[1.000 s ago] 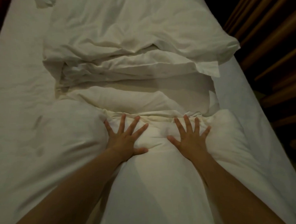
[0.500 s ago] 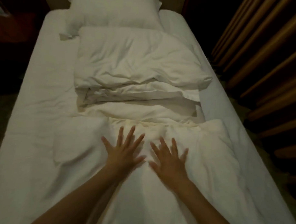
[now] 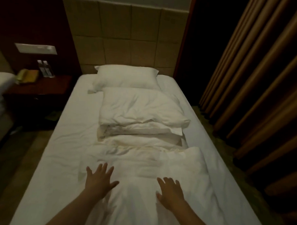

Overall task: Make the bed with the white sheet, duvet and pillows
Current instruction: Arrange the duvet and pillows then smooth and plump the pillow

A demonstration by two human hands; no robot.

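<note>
A person's two bare hands lie flat on a rumpled white duvet spread over the lower centre of the frame, on a single bed covered by a white fitted sheet. The left hand, at lower centre-left, has its fingers straight and fanned wide, palm down on the fabric and gripping nothing. The right hand, at lower centre-right, rests the same way, fingers spread and slightly blurred, holding nothing; the two hands sit well apart with a smooth stretch of duvet between them. Above them, in the middle of the frame, the rest of the duvet is bunched into a thick folded stack with creased layers showing along its near edge. A white pillow lies at upper centre, against the tan padded headboard, just beyond the folded stack. At the upper left, a dark wooden nightstand carries a telephone and two water bottles, beneath a pale wall panel. Long brown curtains fill the right side of the frame, and the edge of another bed shows at far left.
</note>
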